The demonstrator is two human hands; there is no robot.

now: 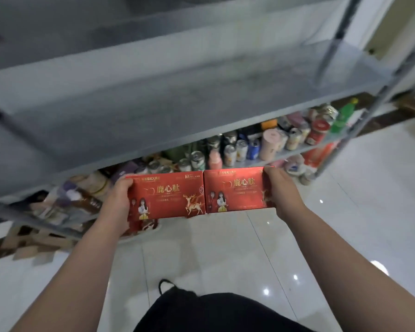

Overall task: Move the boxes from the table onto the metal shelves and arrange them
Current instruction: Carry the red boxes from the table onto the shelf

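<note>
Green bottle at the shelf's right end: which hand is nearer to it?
Right. The right hand, gripping the right red box, is below and left of the green bottle; the left hand grips the left red box, much farther left.

"鹿心肽" on left box (168,197) and right box (235,191)

Head-worn wide-angle view, looking forward and down, close before the metal shelves (177,111)
</note>
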